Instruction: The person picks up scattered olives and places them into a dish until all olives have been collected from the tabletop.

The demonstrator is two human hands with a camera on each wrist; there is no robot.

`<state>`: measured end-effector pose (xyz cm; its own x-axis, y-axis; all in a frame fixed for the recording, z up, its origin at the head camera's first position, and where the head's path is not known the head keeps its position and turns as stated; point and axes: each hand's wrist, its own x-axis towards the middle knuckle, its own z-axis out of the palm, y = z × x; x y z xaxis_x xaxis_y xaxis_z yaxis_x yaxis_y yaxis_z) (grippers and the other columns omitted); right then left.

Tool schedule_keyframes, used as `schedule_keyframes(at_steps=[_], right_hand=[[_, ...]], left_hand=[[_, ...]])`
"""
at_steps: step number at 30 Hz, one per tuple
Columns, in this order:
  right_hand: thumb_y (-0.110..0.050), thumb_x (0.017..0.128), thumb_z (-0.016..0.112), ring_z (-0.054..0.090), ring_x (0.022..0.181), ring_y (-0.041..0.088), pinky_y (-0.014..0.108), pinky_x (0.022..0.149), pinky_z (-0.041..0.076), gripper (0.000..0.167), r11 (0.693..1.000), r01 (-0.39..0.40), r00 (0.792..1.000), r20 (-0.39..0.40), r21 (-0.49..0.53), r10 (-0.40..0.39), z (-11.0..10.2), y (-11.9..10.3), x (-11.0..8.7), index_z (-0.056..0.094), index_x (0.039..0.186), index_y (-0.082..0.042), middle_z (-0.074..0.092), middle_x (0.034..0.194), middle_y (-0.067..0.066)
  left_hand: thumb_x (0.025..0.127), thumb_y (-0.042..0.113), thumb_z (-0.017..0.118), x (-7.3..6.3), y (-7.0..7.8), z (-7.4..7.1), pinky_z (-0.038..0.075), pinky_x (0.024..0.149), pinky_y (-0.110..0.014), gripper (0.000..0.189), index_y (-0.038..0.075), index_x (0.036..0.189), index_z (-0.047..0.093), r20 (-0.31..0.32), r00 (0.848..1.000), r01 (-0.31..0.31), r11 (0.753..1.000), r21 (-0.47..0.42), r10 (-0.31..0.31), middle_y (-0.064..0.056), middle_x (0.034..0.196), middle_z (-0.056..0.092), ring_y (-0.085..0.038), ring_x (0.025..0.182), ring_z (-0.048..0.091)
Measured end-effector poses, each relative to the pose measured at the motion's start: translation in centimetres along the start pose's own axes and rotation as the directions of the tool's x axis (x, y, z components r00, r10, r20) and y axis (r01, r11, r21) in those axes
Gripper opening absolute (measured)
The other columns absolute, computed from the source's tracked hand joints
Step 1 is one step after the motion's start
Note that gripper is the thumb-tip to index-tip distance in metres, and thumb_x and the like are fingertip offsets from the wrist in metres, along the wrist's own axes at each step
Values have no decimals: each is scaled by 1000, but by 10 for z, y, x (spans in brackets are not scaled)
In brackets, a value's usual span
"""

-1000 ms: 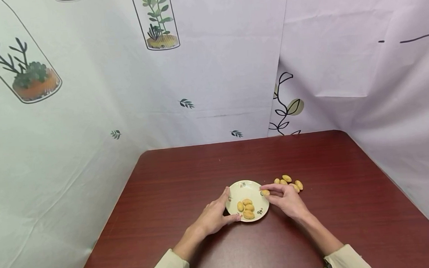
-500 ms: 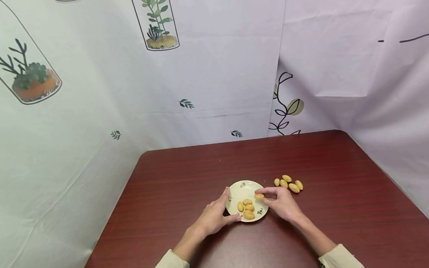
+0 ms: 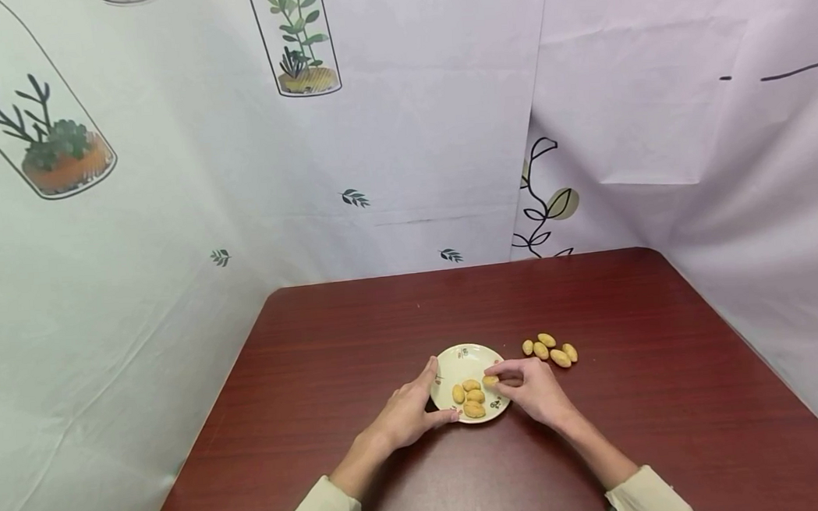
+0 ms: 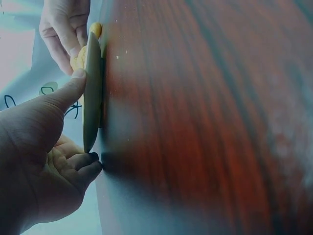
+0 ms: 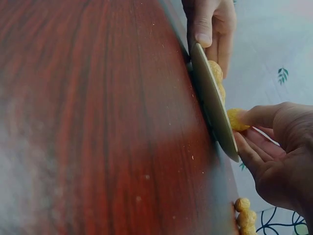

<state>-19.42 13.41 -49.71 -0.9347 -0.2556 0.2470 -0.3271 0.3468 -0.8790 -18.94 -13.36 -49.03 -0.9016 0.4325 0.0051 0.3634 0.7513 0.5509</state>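
A cream plate (image 3: 458, 366) with small printed motifs sits on the table, and several small yellow oval pieces (image 3: 474, 410) lie in it. My left hand (image 3: 408, 413) holds the plate's left side, its thumb at the near rim and its fingers round the far-left edge. In the left wrist view the plate (image 4: 92, 107) shows edge-on, with curled fingertips low at its rim. Over the plate's right part, my right hand (image 3: 540, 392) pinches another yellow oval piece (image 3: 490, 380) between thumb and fingers. The right wrist view shows this piece (image 5: 236, 119) close to the plate's inner surface.
More yellow oval pieces (image 3: 560, 357) lie in a loose group on the dark red wooden table (image 3: 357, 329), right of the plate and beyond my right hand. Pale printed cloth (image 3: 417, 153) hangs behind the table and at both sides.
My right hand has moved left from the plate's right rim to over its inside, carrying the pinched yellow piece, then slightly down toward the others. The left hand has stayed in place.
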Motion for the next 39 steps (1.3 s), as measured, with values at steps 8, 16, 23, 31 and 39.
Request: schedule_keyframes(at_steps=[8, 16, 23, 31, 39], right_hand=[[8, 88, 80, 78, 93, 29, 28, 80, 62, 17, 999, 43, 998, 41, 0, -43, 0, 0, 0, 79, 105, 7, 76, 104, 17], [8, 87, 81, 78, 97, 33, 31, 83, 62, 21, 999, 33, 998, 62, -37, -31, 0, -1, 1, 78, 108, 6, 79, 103, 16], [9, 87, 80, 78, 101, 34, 37, 86, 62, 23, 993, 44, 996, 84, -107, -35, 0, -4, 4, 78, 110, 6, 79, 106, 16], [10, 87, 80, 76, 105, 39, 43, 89, 61, 27, 994, 57, 993, 112, -97, -46, 0, -8, 4, 75, 114, 10, 77, 111, 23], [12, 92, 74, 72, 114, 44, 41, 95, 59, 32, 999, 16, 999, 35, 36, -17, -6, -12, 0, 71, 124, 11, 74, 121, 27]], left_hand=[[94, 52, 79, 0, 0, 1, 41, 115, -60, 105, 1, 168, 24, -2, 1000, 0, 1000, -1, 0, -14, 171, 31, -38, 146, 48], [94, 51, 79, 0, 1, 0, 40, 115, -61, 105, 1, 168, 24, -4, 1000, 3, 1000, -1, -3, -14, 171, 32, -38, 145, 49], [94, 50, 80, 0, 1, 0, 40, 114, -62, 105, -1, 168, 24, 1, 1000, -1, 1000, 1, 1, -15, 171, 31, -39, 145, 49], [94, 51, 79, 0, 1, 0, 41, 114, -61, 105, 0, 168, 24, 4, 1000, -1, 1000, 3, 1, -15, 171, 32, -39, 144, 50], [95, 51, 79, 2, 1, 0, 39, 116, -61, 104, 1, 168, 23, 4, 1000, -7, 1000, -2, 7, -14, 172, 29, -37, 147, 47]])
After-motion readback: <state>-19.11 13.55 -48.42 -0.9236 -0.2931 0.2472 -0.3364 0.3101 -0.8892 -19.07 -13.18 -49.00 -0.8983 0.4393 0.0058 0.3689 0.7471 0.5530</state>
